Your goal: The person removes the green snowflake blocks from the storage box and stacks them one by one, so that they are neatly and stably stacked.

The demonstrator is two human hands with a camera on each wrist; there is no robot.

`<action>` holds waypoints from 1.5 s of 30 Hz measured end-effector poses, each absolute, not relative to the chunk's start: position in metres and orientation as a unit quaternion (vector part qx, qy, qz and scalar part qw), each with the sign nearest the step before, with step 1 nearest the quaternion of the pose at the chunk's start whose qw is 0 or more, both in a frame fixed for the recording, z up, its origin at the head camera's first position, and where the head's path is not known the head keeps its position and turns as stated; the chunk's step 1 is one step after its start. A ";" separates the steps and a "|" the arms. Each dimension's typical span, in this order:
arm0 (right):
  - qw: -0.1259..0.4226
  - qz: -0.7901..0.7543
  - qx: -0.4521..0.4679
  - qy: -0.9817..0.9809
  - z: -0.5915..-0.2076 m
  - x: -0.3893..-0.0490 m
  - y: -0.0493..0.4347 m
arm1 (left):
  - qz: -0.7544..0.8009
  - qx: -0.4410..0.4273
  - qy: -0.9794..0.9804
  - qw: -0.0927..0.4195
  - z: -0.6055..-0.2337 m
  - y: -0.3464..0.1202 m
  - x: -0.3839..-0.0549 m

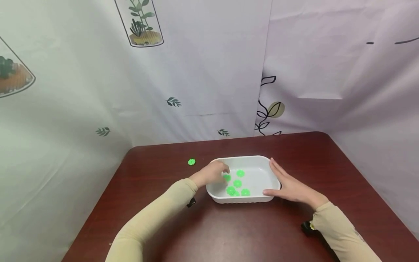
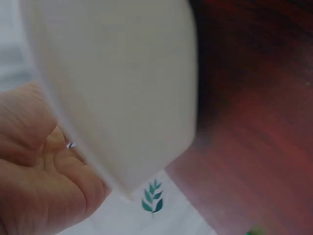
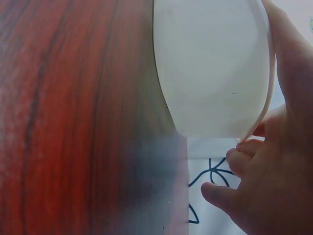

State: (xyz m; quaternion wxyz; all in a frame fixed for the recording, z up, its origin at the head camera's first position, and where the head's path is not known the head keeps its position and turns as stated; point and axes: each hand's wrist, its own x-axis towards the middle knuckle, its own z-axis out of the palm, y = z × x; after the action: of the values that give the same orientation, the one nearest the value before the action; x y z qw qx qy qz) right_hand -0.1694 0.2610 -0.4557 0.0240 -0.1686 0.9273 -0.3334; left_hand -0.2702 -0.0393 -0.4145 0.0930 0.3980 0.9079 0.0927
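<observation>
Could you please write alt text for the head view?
A left hand reaches into a white tray holding green discs, while the right hand rests flat against its side. One more green disc lies on the dark red table.

Long beige sleeves [image 1: 154, 214] to both wrists, a small black device [image 1: 307, 226] strapped beneath each.

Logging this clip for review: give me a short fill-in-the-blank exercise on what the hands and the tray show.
1. The left hand reaches into the white ____.
2. The discs inside it are coloured ____.
3. The right hand rests flat against the tray's ____ side.
4. One lone disc lies on the ____, outside the tray.

Missing words: tray; green; right; table
</observation>
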 end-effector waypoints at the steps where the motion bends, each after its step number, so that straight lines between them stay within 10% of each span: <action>1: 0.025 -0.333 -0.169 0.927 -0.455 -0.169 0.261 | 0.084 0.404 0.906 0.093 -0.417 -0.039 -0.271; 45: 0.016 -0.333 -0.171 0.927 -0.458 -0.168 0.260 | -0.015 0.418 0.906 0.070 -0.441 -0.035 -0.278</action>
State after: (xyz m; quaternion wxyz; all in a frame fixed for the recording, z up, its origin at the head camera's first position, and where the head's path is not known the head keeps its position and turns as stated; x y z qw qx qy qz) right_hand -0.1684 0.2603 -0.4576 0.0163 -0.1712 0.9270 -0.3333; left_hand -0.2779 -0.0348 -0.4407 0.0702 0.4178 0.9057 -0.0149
